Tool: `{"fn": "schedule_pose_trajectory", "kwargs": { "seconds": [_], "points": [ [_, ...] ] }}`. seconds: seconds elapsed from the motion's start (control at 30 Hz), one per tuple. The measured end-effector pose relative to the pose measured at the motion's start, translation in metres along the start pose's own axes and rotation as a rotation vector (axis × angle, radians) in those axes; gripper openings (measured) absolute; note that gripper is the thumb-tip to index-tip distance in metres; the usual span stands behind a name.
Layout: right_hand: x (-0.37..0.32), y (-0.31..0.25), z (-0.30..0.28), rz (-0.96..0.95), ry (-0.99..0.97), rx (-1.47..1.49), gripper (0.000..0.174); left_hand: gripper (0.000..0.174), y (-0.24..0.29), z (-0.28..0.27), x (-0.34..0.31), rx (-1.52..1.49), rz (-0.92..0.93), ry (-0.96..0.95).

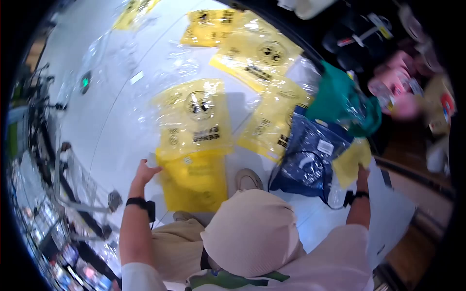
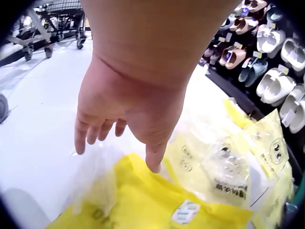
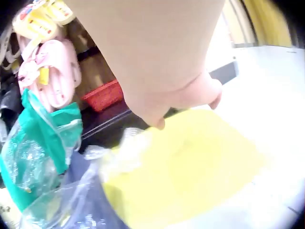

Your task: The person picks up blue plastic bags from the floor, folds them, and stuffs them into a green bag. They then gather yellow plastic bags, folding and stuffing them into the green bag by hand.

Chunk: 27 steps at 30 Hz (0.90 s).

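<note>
The left hand (image 1: 145,173) hangs with fingers spread beside a yellow folded garment (image 1: 194,179). In the left wrist view, the left hand (image 2: 128,109) has its thumb just above the garment (image 2: 157,205), which bears a white label; whether they touch is unclear. At the right, the right hand (image 1: 363,175) is at the edge of a pale yellow piece (image 1: 350,162) beside a dark blue bagged item (image 1: 306,160). In the right wrist view, the right hand (image 3: 176,98) has thumb and fingers apart over the blurred yellow piece (image 3: 186,167); any grip is hidden.
Printed yellow bags (image 1: 199,109) and clear plastic (image 1: 177,63) lie on the floor. A green bagged item (image 1: 340,97) is beside the blue one. Shoe racks (image 2: 257,62) stand to the right, a wheeled cart (image 1: 77,194) to the left.
</note>
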State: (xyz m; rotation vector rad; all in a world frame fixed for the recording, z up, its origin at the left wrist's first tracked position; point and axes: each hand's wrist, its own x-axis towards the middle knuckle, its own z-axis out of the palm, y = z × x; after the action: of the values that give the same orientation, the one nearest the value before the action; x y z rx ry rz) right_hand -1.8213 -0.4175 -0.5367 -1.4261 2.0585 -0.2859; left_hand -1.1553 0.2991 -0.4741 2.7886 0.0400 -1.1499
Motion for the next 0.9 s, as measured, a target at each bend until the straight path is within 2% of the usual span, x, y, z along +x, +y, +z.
{"fn": "schedule_pose_trajectory", "kwargs": {
  "seconds": [0.03, 0.07, 0.1, 0.13, 0.17, 0.2, 0.23, 0.27, 0.3, 0.33, 0.37, 0.4, 0.43, 0.5, 0.53, 0.57, 0.6, 0.63, 0.67, 0.7, 0.73, 0.77, 0.8, 0.83, 0.87, 0.9],
  "points": [
    [-0.035, 0.005, -0.001, -0.076, -0.180, 0.163, 0.057, 0.109, -0.003, 0.010, -0.011, 0.058, 0.003, 0.009],
    [-0.060, -0.002, -0.008, 0.074, -0.222, 0.003, 0.061, 0.114, -0.002, 0.022, -0.021, 0.118, 0.012, 0.011],
    [-0.061, 0.019, -0.002, 0.012, -0.347, 0.168, 0.063, 0.114, -0.010, 0.037, -0.022, 0.101, -0.024, 0.021],
    [-0.063, 0.028, 0.005, 0.017, -0.315, 0.079, 0.064, 0.117, -0.024, 0.058, -0.016, 0.039, 0.016, 0.037],
    [-0.071, 0.024, 0.013, 0.164, -0.296, 0.066, 0.063, 0.121, -0.033, 0.071, -0.018, -0.020, 0.057, 0.054],
    [-0.060, 0.045, 0.023, 0.079, -0.306, 0.055, 0.063, 0.121, -0.023, 0.072, -0.030, -0.031, 0.028, 0.062],
    [-0.037, 0.069, 0.035, -0.010, -0.314, 0.051, 0.062, 0.108, 0.001, 0.069, -0.044, -0.135, -0.067, 0.128],
    [-0.028, 0.069, 0.040, -0.023, -0.337, 0.038, 0.062, 0.094, 0.010, 0.065, -0.051, -0.237, -0.164, 0.191],
    [-0.025, 0.068, 0.042, 0.053, -0.240, 0.004, 0.059, 0.094, -0.005, 0.074, -0.036, -0.244, -0.187, 0.193],
    [-0.020, 0.070, 0.042, 0.130, -0.137, -0.025, 0.055, 0.074, -0.026, 0.090, -0.010, -0.302, -0.155, 0.122],
    [0.015, 0.095, 0.031, 0.017, -0.186, -0.046, 0.050, 0.055, -0.038, 0.096, 0.006, -0.362, -0.119, 0.055],
    [0.049, 0.119, 0.021, -0.098, -0.231, -0.062, 0.048, 0.031, -0.017, 0.083, -0.012, -0.325, -0.046, 0.162],
    [0.080, 0.139, 0.011, -0.212, -0.274, -0.072, 0.047, 0.031, -0.012, 0.077, -0.018, -0.328, -0.059, 0.164],
    [-0.004, 0.059, -0.003, 0.267, 0.046, 0.515, 0.039, 0.029, 0.001, 0.062, -0.012, -0.484, -0.056, 0.334],
    [-0.004, 0.059, -0.012, 0.208, 0.082, 0.374, 0.039, 0.029, 0.008, 0.052, -0.011, -0.491, -0.058, 0.335],
    [0.022, 0.080, -0.034, 0.048, 0.068, 0.062, 0.038, 0.028, 0.014, 0.041, -0.011, -0.517, 0.052, 0.395],
    [0.043, 0.100, -0.062, -0.185, 0.090, -0.432, 0.037, 0.027, 0.020, 0.032, -0.007, -0.543, 0.167, 0.456],
    [0.058, 0.111, -0.089, -0.376, 0.155, -0.913, 0.037, 0.027, 0.025, 0.025, 0.000, -0.552, 0.166, 0.455],
    [0.083, 0.126, -0.123, -0.501, 0.245, -1.212, 0.036, 0.027, 0.028, 0.020, 0.006, -0.561, 0.204, 0.391],
    [0.075, 0.104, -0.141, -0.365, 0.229, -1.045, 0.034, 0.027, 0.029, 0.015, 0.012, -0.568, 0.244, 0.329],
    [0.078, 0.105, -0.161, -0.187, 0.371, -0.494, 0.029, 0.032, 0.026, 0.013, 0.022, -0.510, 0.245, 0.289],
    [0.058, 0.085, -0.179, -0.162, 0.427, -0.898, 0.028, 0.032, 0.018, 0.020, 0.037, -0.514, 0.246, 0.292],
    [0.053, 0.071, -0.205, -0.163, 0.426, -0.902, 0.028, 0.034, 0.007, 0.030, 0.047, -0.592, 0.107, 0.386],
    [0.045, 0.059, -0.227, -0.174, 0.519, -0.895, 0.031, 0.037, -0.006, 0.037, 0.059, -0.666, -0.032, 0.483],
    [0.048, 0.052, -0.243, -0.190, 0.609, -0.881, 0.035, 0.037, -0.011, 0.034, 0.052, -0.667, -0.032, 0.491],
    [0.033, 0.031, -0.254, -0.233, 0.654, -0.773, 0.037, 0.046, -0.012, 0.037, 0.034, -0.459, -0.030, 0.368]
  ]
}}
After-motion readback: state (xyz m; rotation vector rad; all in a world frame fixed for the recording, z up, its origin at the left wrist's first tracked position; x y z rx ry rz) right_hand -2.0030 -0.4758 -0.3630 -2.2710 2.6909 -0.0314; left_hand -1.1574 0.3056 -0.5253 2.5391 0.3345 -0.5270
